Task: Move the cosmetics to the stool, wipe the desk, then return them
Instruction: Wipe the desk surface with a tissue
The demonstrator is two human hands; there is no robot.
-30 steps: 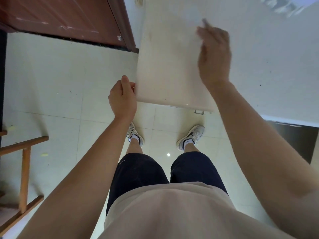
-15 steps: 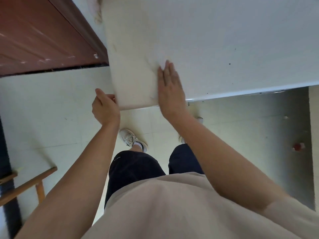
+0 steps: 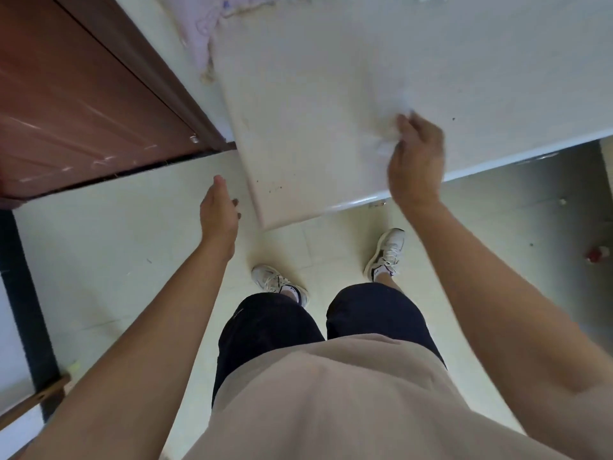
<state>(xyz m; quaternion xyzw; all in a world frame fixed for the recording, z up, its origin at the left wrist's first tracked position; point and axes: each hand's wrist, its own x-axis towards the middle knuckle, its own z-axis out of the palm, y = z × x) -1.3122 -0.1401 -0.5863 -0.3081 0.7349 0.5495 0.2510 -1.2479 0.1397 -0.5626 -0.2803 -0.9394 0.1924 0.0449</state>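
Desk [image 3: 315,94], white: front edge is overlapped by right hand [image 3: 416,161], fingers curled round a blurred wipe [image 3: 384,141]. Left hand [image 3: 217,210], fingers relaxed, is held off the corner at 9 o'clock. Lilac cloth [image 3: 202,34] is seen at 11 o'clock.

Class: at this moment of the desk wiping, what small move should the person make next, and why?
Probably sweep the right hand, which grips a crumpled white wipe, leftward to the near corner of the desk. Dark specks show there, and the left hand is open beside the edge, out of the way.
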